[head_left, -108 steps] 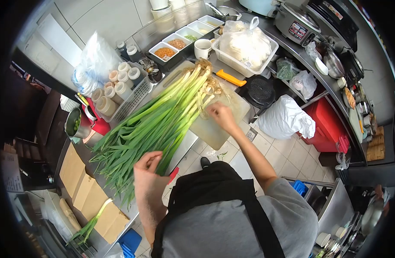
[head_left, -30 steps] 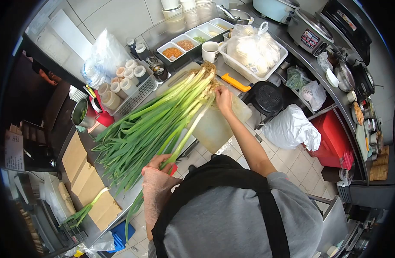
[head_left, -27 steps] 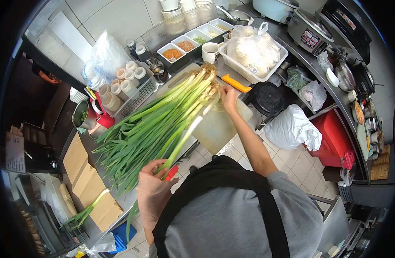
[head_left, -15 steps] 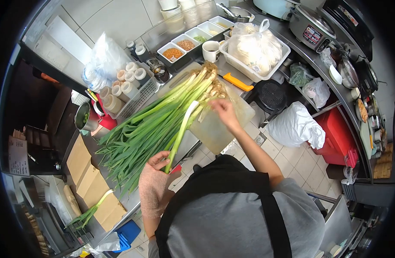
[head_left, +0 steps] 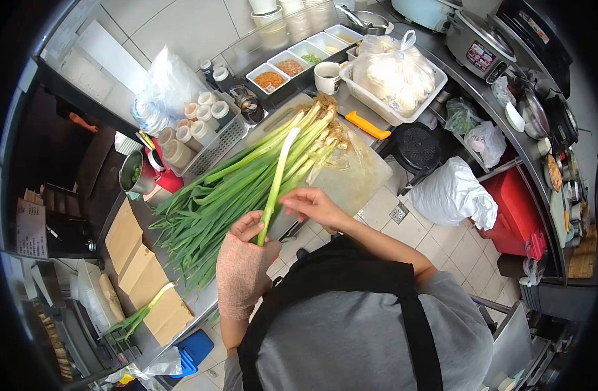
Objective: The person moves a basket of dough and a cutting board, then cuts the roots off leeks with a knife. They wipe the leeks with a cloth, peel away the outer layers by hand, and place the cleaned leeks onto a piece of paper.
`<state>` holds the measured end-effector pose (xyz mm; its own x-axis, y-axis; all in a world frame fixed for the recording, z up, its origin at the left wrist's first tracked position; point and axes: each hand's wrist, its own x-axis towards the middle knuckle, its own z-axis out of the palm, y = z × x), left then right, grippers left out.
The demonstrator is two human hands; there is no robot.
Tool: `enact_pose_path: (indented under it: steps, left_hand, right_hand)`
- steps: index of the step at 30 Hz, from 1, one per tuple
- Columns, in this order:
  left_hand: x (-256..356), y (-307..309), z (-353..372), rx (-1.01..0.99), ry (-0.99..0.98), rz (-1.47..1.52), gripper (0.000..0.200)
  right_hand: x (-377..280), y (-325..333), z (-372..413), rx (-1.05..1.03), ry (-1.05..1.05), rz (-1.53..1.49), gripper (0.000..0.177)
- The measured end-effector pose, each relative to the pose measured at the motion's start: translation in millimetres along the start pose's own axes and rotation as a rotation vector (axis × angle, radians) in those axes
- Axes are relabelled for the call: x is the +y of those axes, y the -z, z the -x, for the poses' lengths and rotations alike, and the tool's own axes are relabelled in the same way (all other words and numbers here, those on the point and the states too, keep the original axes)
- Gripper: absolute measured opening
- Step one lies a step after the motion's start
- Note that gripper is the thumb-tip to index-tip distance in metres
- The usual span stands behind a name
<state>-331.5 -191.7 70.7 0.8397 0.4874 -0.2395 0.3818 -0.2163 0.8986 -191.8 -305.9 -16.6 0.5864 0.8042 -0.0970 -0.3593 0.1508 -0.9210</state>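
My left hand (head_left: 243,251), its palm and wrist covered in a pinkish wrap, grips one scallion (head_left: 282,159) by its lower green part. The white end points up and away, with no root tuft showing. At the same stalk, the bent fingers of my right hand (head_left: 314,207) pinch its side just above my left fingers. Beyond both hands a big pile of scallions (head_left: 227,176) lies across the counter, green leaves to the left. Their rooty ends (head_left: 331,124) rest on a pale cutting board (head_left: 361,173). A knife with an orange handle (head_left: 367,125) lies beside the board.
One scallion (head_left: 142,316) lies on flattened cardboard (head_left: 139,264) at lower left. Squeeze bottles stand in a grey basket (head_left: 214,146). A white tub (head_left: 387,116) holds a bagged pale item. Topping containers (head_left: 289,67) line the back; a black stool (head_left: 416,143) stands right.
My right hand has come down and left from the rooty ends to the stalk's lower part. My left hand keeps its hold, and the view has shifted slightly.
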Motion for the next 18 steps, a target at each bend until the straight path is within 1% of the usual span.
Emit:
enact_pose_path:
  steps: [2, 3, 5, 6, 7, 10, 13, 15, 16, 17, 18]
  left_hand:
    - [-4, 1, -2, -0.024, -0.013, -0.038, 0.026]
    - [-20, 6, -11, -0.063, 0.074, 0.093, 0.029]
    - [-25, 10, -14, -0.091, 0.130, 0.154, 0.035]
    - [-21, 10, -9, -0.081, 0.100, 0.086, 0.038]
    - [-18, 10, -5, -0.072, 0.072, 0.018, 0.041]
    - [-10, 7, 3, -0.080, 0.201, 0.128, 0.046]
    - [15, 5, 18, -0.067, 0.109, -0.126, 0.045]
    - [13, 5, 20, -0.114, 0.127, -0.039, 0.043]
    - [9, 13, 22, -0.090, 0.147, 0.008, 0.042]
    - [4, 18, 22, -0.092, 0.147, 0.072, 0.041]
    - [-1, 21, 21, -0.092, 0.138, 0.138, 0.039]
  right_hand:
    - [-1, -8, -7, -0.013, 0.064, -0.055, 0.015]
    - [-4, -8, -10, 0.030, 0.076, -0.055, 0.014]
    - [-12, -9, -15, 0.116, 0.101, -0.055, 0.013]
    - [-12, -2, -17, 0.131, 0.131, 0.047, 0.018]
    - [-12, 3, -18, 0.117, 0.138, 0.032, 0.021]
    - [-10, 15, -18, 0.070, 0.174, 0.023, 0.032]
    - [-6, 21, -18, 0.139, 0.216, -0.114, 0.031]
    - [13, 45, -20, 0.225, 0.174, 0.094, 0.024]
    - [9, 44, -18, 0.204, 0.175, 0.111, 0.021]
    - [0, 40, -14, 0.163, 0.168, 0.127, 0.023]
    - [-10, 31, -7, 0.135, 0.160, 0.142, 0.040]
